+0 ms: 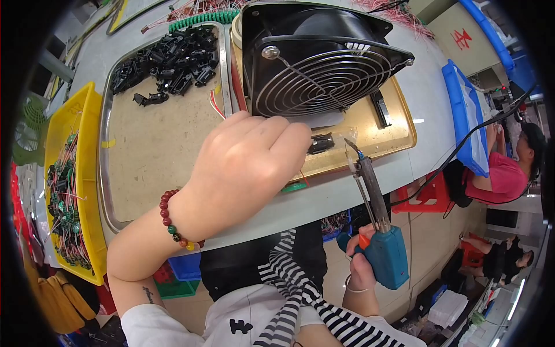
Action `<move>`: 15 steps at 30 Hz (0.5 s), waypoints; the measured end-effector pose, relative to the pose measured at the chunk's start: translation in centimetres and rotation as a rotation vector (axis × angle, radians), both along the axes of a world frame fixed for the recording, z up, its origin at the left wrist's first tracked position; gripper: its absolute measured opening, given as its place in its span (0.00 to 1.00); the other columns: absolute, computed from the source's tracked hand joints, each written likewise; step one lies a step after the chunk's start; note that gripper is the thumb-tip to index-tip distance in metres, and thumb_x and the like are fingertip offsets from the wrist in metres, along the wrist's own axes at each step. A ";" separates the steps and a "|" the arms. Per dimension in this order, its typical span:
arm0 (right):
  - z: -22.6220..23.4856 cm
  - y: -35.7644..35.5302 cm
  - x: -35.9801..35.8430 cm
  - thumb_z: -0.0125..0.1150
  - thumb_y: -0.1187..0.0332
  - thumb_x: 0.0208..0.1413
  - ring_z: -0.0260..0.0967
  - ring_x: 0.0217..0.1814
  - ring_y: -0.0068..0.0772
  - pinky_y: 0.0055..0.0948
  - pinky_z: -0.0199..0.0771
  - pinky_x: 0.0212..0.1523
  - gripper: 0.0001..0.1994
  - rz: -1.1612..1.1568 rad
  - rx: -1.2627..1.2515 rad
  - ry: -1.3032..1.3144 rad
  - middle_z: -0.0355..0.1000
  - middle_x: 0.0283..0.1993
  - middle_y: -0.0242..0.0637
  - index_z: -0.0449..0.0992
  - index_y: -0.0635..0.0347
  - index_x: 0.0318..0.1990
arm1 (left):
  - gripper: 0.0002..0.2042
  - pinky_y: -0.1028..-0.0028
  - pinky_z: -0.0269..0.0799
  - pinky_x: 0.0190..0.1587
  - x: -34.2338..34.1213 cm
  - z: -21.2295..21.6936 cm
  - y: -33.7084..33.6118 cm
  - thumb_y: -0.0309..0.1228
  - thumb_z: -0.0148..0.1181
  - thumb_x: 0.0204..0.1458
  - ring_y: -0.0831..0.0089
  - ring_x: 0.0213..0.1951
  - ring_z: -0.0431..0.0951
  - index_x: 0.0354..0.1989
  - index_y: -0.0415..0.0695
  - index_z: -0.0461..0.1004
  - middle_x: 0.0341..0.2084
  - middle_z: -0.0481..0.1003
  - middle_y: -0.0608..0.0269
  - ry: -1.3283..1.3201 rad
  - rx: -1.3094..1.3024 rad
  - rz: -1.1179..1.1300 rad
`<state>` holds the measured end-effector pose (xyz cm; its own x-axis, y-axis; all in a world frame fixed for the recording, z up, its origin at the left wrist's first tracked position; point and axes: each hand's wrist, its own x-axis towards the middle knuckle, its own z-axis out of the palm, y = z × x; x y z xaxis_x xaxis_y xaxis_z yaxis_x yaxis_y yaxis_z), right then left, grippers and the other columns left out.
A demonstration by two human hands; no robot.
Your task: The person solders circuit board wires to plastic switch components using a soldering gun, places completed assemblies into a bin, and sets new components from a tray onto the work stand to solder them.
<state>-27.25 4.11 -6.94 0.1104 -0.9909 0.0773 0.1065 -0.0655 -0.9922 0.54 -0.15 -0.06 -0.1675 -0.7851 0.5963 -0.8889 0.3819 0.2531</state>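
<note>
My left hand (245,159), with a beaded bracelet on its wrist, is closed in a pinch over the front of a gold tray (399,136). A small black plastic part (322,143) pokes out from its fingers; its other end is hidden. Red and white wires (215,105) show beside the knuckles. My right hand (359,267) grips a teal soldering gun (388,257) with an orange trigger. The bent tip (351,144) points up, a little right of the black part, apparently apart from it. Smoke hangs faintly near the tip.
A black fan (324,69) with a wire guard stands on the gold tray, another black part (381,109) beside it. Left is a metal tray (107,173) of black parts (167,58), then a yellow bin (92,191) of wired pieces. A blue bin (465,118) and people are right.
</note>
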 end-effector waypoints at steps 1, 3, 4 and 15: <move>0.1 0.0 0.0 0.74 0.65 0.41 0.71 0.27 0.28 0.22 0.73 0.28 0.26 -0.012 0.023 -0.001 0.67 0.42 0.40 0.71 0.71 0.45 | 0.06 0.69 0.68 0.27 0.0 0.3 0.0 0.24 0.65 0.45 0.64 0.23 0.73 0.32 0.42 0.77 0.21 0.73 0.61 0.000 -0.001 -0.001; 0.0 -0.1 0.1 0.75 0.63 0.41 0.71 0.27 0.28 0.22 0.72 0.27 0.27 -0.013 0.013 -0.033 0.67 0.42 0.40 0.70 0.71 0.45 | 0.08 0.69 0.68 0.29 0.3 1.3 0.0 0.25 0.66 0.44 0.65 0.23 0.73 0.33 0.43 0.77 0.24 0.73 0.63 0.108 0.144 -0.089; 0.0 -0.1 0.1 0.75 0.62 0.41 0.71 0.27 0.28 0.22 0.72 0.27 0.27 -0.012 0.003 -0.066 0.67 0.42 0.40 0.70 0.70 0.45 | 0.08 0.69 0.68 0.29 0.7 1.6 0.0 0.25 0.66 0.44 0.65 0.23 0.73 0.33 0.43 0.77 0.24 0.73 0.63 0.107 0.143 -0.089; -0.1 -0.3 -0.4 0.74 0.63 0.42 0.71 0.28 0.30 0.22 0.72 0.27 0.26 0.008 -0.054 -0.038 0.68 0.41 0.42 0.71 0.72 0.45 | 0.13 0.72 0.61 0.30 -1.4 2.4 2.3 0.28 0.61 0.36 0.73 0.29 0.69 0.34 0.44 0.77 0.26 0.66 0.66 -0.375 -0.085 0.133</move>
<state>-27.64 3.78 -7.07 0.1140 -0.9843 0.1351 0.1452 -0.1180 -0.9823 -0.84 2.15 2.37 -0.2862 -0.7652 0.5767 -0.9566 0.2630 -0.1257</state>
